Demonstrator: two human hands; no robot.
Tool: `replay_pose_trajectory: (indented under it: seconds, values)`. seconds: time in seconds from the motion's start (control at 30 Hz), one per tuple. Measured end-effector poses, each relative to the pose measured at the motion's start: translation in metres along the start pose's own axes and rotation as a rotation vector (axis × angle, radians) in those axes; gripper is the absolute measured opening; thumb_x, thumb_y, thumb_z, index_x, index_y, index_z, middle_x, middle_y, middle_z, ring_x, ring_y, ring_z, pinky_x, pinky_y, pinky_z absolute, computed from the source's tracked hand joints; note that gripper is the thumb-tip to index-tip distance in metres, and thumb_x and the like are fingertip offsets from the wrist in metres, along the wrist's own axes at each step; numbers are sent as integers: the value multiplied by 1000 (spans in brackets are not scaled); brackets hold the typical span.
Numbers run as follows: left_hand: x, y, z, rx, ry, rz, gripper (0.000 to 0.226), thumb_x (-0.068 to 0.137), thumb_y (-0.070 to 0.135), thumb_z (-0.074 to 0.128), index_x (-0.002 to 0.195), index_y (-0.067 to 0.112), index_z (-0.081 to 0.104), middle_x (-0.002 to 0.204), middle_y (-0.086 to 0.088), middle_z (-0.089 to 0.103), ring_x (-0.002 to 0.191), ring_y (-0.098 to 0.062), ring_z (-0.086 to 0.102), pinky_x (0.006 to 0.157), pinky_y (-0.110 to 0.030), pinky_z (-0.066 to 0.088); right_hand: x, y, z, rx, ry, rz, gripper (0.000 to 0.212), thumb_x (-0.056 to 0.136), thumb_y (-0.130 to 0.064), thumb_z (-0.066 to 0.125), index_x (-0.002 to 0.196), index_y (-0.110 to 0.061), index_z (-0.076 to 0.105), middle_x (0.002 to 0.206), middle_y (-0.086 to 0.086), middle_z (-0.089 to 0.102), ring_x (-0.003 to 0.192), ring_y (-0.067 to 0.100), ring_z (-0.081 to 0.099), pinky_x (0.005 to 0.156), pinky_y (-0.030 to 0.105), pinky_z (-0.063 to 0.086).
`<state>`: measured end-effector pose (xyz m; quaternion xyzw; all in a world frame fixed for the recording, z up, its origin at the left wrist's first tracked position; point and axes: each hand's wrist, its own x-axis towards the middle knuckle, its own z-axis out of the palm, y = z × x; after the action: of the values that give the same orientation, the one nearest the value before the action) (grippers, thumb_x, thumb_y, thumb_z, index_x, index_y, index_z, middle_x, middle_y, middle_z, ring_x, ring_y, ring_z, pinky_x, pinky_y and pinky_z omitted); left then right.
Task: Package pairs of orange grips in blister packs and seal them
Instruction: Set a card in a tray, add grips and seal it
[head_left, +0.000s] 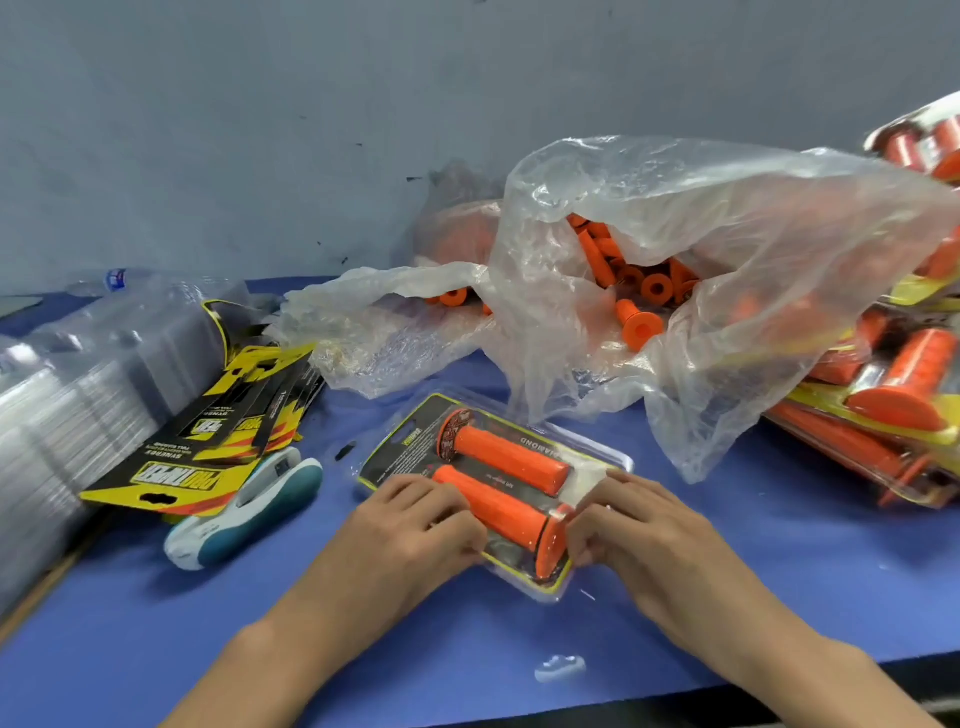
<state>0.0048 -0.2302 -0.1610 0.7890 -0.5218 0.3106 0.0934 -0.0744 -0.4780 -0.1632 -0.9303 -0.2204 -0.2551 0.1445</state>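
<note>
Gripping the blister pack (400, 452), left hand (415, 525) and right hand (639, 525), fingers (441, 499) curled tight on it.

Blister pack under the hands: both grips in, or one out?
Both in: far grip and near grip lie side by side in the blister pack, held by left hand and right hand.
</note>
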Motion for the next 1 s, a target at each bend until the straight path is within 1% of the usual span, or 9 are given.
replay_pose_trajectory:
  seconds: [0.13, 0.23, 0.3, 0.37, 0.47, 0.6, 0.77, 0.83, 1.0]
  values:
    - [2, 0, 3, 58, -18, 13, 20, 97, 29, 58, 80, 21, 65, 79, 6, 58, 69, -18, 55, 67, -30, 48, -7, 7, 5, -110, 16, -10, 24, 86, -24, 68, 104, -31, 54, 112, -11, 53, 105, 13, 55, 106, 31, 36]
    - [5, 3, 4, 84, 25, 14, 22, 98, 30, 56, 82, 21, 67, 80, 6, 60, 70, -18, 57, 65, -31, 48, -6, -5, 12, -147, 31, -30, 38, 85, -48, 64, 119, -35, 53, 134, -4, 47, 125, 15, 48, 115, 40, 29]
    - [6, 9, 5, 45, 23, 8, 24, 101, 30, 54, 84, 20, 69, 81, 4, 62, 72, -19, 59, 65, -33, 50, -2, -13, 17, -134, 57, -55, 30, 86, -46, 65, 114, -36, 61, 141, -1, 48, 132, 18, 45, 116, 40, 29]
    - [8, 14, 6, 42, 22, 12, 26, 102, 31, 54, 84, 20, 69, 82, 4, 62, 72, -19, 59, 65, -33, 50, 6, -18, 16, -172, 101, -60, 13, 92, -40, 59, 98, -31, 67, 133, -2, 57, 127, 20, 52, 111, 40, 35]
    - [6, 5, 6, 41, 8, 2, 21, 98, 29, 60, 81, 20, 68, 81, 5, 63, 72, -18, 59, 68, -32, 50, 8, -13, 15, -235, 96, -68, 22, 95, -37, 52, 85, -24, 67, 116, -5, 66, 116, 21, 61, 100, 40, 47]
    - [-3, -25, -4, 76, -31, -66, 19, 94, 26, 59, 78, 18, 67, 79, 4, 61, 71, -19, 59, 69, -33, 50, 9, -2, 7, -161, 65, -15, 23, 96, -38, 53, 84, -23, 65, 116, -8, 64, 115, 19, 59, 96, 34, 48]
    - [-10, -33, -7, 48, -89, -116, 23, 95, 33, 53, 80, 21, 66, 82, 8, 61, 76, -17, 57, 70, -31, 47, 6, 0, 13, -122, 39, -5, 15, 92, -36, 60, 85, -23, 61, 122, -5, 60, 128, 23, 51, 106, 53, 40]
    - [-11, -34, -5, 22, -106, -129, 25, 95, 37, 51, 82, 23, 67, 85, 10, 63, 80, -16, 60, 73, -31, 47, 6, 1, 14, -96, 24, -8, 14, 91, -36, 61, 85, -24, 62, 123, -4, 59, 130, 24, 50, 106, 55, 39]
    - [-34, -45, -17, -9, -139, -433, 45, 90, 61, 43, 103, 25, 67, 99, 13, 64, 95, -16, 60, 85, -31, 42, 9, -1, 16, -56, 58, -14, 13, 91, -31, 63, 83, -21, 62, 117, -5, 60, 118, 23, 54, 100, 47, 45]
